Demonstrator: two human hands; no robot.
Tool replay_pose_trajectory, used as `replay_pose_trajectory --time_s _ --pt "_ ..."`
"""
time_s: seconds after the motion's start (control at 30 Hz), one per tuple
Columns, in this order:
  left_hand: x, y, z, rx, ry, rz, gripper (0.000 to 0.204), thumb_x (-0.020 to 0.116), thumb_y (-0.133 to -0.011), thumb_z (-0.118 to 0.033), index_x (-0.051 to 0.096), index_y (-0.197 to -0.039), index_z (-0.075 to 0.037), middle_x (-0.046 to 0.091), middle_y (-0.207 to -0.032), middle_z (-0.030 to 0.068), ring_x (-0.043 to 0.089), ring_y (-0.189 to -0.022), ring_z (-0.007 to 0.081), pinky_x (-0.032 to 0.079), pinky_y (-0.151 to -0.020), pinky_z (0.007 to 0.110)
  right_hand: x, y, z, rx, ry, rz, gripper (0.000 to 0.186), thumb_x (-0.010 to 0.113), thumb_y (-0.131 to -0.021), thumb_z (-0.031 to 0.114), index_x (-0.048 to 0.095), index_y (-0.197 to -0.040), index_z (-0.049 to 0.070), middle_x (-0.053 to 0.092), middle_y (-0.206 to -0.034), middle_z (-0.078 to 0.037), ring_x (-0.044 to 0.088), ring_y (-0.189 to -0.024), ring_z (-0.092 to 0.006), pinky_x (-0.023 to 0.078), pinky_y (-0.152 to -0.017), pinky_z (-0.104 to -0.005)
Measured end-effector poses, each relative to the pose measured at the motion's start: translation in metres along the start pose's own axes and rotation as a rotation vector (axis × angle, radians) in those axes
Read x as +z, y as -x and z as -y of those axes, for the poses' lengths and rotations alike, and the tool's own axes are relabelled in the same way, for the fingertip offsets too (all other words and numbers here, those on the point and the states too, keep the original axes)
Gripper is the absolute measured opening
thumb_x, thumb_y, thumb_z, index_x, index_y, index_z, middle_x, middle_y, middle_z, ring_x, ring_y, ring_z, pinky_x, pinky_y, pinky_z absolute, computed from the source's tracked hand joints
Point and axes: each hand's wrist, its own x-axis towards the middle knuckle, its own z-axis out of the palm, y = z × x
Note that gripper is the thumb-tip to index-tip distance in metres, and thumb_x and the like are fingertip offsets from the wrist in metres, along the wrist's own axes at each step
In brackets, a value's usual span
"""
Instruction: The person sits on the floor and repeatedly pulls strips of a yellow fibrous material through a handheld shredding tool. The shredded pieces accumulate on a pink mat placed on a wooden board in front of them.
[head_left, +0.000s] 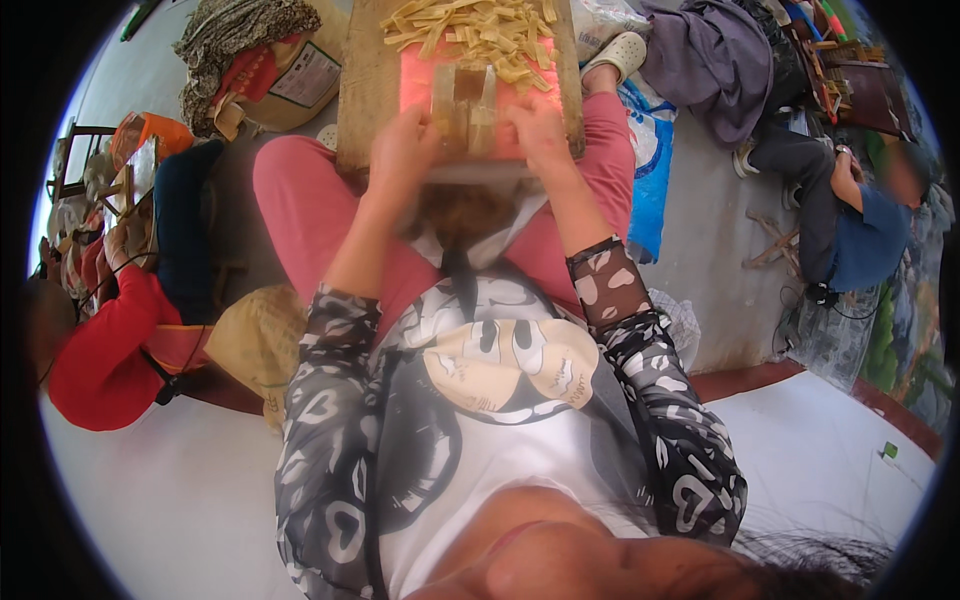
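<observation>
My left hand point(405, 145) and my right hand point(537, 132) face each other over a pink sheet point(415, 75) on a wooden board point(362, 90) across my lap. Both have their fingers curled in, slightly blurred; what is pinched in them I cannot make out. Between the hands stands a tan, block-like piece point(482, 112) with a greyish gap along its middle, its kind unclear. The right fingertips are close to its right side, the left ones to its left side. Beyond it, on the far part of the board, lies a loose pile of flat yellowish strips point(475, 28).
A stuffed sack point(300, 85) with cloth on it stands left of the board. To the right lie a blue-and-white bag point(650, 150) and a purple-grey cloth point(710, 65). A person in red point(110, 350) sits at left, another in blue point(868, 240) at right. A tan sack point(262, 340) is by my left elbow.
</observation>
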Motion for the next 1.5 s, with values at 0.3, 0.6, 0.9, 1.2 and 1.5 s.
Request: replay_pose_trajectory --time_s 0.3,0.6,0.9,1.2,1.5 --pt "0.008 0.056 0.018 -0.045 0.201 0.454 0.016 0.059 -0.084 -0.016 0.059 -0.086 0.0 0.057 -0.067 0.0031 0.052 -0.063 0.0103 0.042 -0.058 0.026 -0.017 -0.056 0.06 -0.242 -0.394 -0.025 0.017 0.049 -0.088 0.004 0.058 -0.1 -0.004 0.063 -0.084 -0.01 0.06 -0.071 -0.0143 0.052 -0.065 -0.0244" --pt "0.021 0.054 0.056 0.148 -0.177 0.59 0.018 0.055 -0.078 -0.017 0.061 -0.086 -0.002 0.062 -0.073 0.0171 0.06 -0.072 0.0342 0.046 -0.065 0.041 -0.058 0.006 -0.017 0.039 -0.48 -0.018 0.015 0.05 -0.088 0.005 0.059 -0.1 0.001 0.061 -0.077 -0.005 0.059 -0.065 -0.0122 0.049 -0.057 -0.0252" --pt "0.095 0.048 0.097 0.139 -0.138 0.404 0.02 0.057 -0.08 -0.017 0.06 -0.096 -0.005 0.063 -0.083 0.0175 0.062 -0.078 0.0326 0.049 -0.066 0.041 -0.059 0.026 -0.05 -0.053 -0.639 0.072 0.013 0.052 -0.087 0.006 0.06 -0.096 0.002 0.059 -0.07 -0.003 0.054 -0.054 -0.01 0.046 -0.049 -0.0233" --pt "0.143 0.068 0.059 0.47 -0.589 0.563 0.033 0.051 -0.079 -0.013 0.056 -0.111 -0.015 0.055 -0.115 0.004 0.065 -0.074 0.0265 0.052 -0.058 0.036 -0.059 0.029 -0.057 -0.149 -0.477 0.164 0.013 0.05 -0.088 0.005 0.06 -0.096 0.001 0.057 -0.068 -0.003 0.051 -0.054 -0.0096 0.044 -0.05 -0.0227" --pt "0.105 0.055 0.24 0.508 -1.013 0.466 0.039 0.048 -0.084 -0.019 0.054 -0.121 -0.007 0.052 -0.127 0.0172 0.058 -0.106 0.0287 0.05 -0.082 0.041 -0.048 0.034 -0.053 -0.191 -0.377 0.201 0.012 0.052 -0.088 0.007 0.061 -0.095 0.001 0.056 -0.067 -0.002 0.05 -0.054 -0.0081 0.042 -0.05 -0.0206"
